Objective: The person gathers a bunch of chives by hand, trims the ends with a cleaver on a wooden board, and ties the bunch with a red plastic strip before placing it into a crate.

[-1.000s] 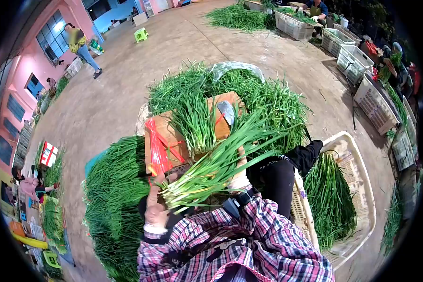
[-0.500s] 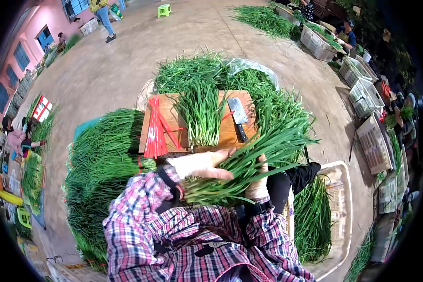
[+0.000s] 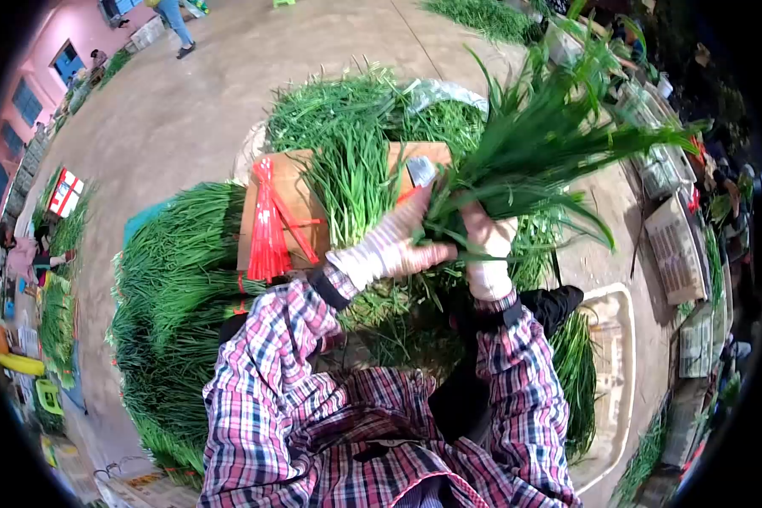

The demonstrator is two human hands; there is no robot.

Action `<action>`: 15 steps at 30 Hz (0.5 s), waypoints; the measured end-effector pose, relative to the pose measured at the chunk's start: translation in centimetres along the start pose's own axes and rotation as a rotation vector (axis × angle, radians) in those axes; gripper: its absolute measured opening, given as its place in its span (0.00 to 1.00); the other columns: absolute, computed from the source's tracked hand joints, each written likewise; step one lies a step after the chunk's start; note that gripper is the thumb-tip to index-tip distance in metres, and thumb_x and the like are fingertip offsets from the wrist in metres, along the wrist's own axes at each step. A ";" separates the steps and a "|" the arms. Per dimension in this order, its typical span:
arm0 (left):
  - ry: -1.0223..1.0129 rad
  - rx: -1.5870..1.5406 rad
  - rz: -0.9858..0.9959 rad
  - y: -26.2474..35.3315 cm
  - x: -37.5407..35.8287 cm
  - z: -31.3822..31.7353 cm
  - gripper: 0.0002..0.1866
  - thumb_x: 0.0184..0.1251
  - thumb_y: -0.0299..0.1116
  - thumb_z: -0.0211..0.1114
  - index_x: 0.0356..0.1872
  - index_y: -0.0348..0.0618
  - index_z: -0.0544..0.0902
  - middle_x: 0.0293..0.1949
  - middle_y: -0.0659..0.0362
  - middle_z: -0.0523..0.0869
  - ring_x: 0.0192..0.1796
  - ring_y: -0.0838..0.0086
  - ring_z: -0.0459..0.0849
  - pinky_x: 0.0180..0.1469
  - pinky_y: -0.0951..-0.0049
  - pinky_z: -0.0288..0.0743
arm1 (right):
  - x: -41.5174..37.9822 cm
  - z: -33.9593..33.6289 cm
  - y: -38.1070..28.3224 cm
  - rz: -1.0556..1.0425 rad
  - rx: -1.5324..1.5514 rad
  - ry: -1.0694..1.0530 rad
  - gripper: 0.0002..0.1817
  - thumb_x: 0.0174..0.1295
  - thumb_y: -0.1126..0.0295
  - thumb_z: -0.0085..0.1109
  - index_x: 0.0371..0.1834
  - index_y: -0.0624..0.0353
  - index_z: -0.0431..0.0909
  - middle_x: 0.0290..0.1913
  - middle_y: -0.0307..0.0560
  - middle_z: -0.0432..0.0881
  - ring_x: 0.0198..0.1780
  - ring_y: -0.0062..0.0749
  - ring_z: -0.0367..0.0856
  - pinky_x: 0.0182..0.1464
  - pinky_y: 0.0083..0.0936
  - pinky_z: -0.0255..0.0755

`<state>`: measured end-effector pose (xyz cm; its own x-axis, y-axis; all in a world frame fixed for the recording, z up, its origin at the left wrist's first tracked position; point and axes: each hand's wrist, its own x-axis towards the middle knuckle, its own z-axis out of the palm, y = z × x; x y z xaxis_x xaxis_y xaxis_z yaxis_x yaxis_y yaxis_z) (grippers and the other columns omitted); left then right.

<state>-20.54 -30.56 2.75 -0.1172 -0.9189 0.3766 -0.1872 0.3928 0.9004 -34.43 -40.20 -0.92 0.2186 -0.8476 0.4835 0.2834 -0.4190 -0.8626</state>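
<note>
Both hands are closed around one thick bunch of long green chive leaves (image 3: 542,144), raised in front of the person: the left hand (image 3: 402,245), in a pale knitted glove, wraps the bunch's lower stems from the near side, and the right hand (image 3: 485,245), also gloved, clasps the same stems just beside it, so the two hands touch. The leaves fan upward and away from the right hand. Just beyond the left hand lies a brown wooden cutting board (image 3: 289,190) with a loose pile of green chives (image 3: 351,182) on it, a steel cleaver (image 3: 421,172) near the fingertips, and a bundle of red plastic tie strips (image 3: 268,224) farther to the left.
</note>
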 end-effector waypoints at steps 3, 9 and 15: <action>0.115 -0.080 -0.065 -4.2 0.9 -1.3 0.54 0.51 0.28 0.76 0.77 0.41 0.51 0.64 0.55 0.74 0.63 0.71 0.71 0.67 0.71 0.65 | 0.6 2.1 -3.5 0.037 0.124 -0.074 0.13 0.59 0.71 0.70 0.45 0.62 0.83 0.43 0.44 0.87 0.42 0.29 0.85 0.46 0.23 0.78; 0.192 -0.094 -0.261 -10.5 0.7 -3.4 0.48 0.54 0.26 0.73 0.75 0.39 0.55 0.59 0.56 0.79 0.55 0.75 0.76 0.59 0.74 0.71 | 0.1 0.7 3.8 0.023 -0.255 -0.413 0.17 0.62 0.64 0.67 0.51 0.59 0.82 0.50 0.45 0.85 0.51 0.31 0.83 0.53 0.28 0.77; 0.151 0.101 -0.162 -9.1 1.8 -3.6 0.40 0.52 0.28 0.71 0.69 0.38 0.64 0.60 0.53 0.77 0.60 0.67 0.74 0.64 0.67 0.68 | 1.6 2.1 3.4 0.216 -0.087 -0.202 0.11 0.59 0.72 0.68 0.44 0.63 0.81 0.41 0.40 0.86 0.40 0.22 0.80 0.46 0.24 0.75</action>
<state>-15.52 -35.90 -4.03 0.0678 -0.9621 0.2641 -0.2888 0.2345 0.9282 -31.16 -42.28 -2.77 0.4489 -0.8418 0.2997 0.1313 -0.2696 -0.9540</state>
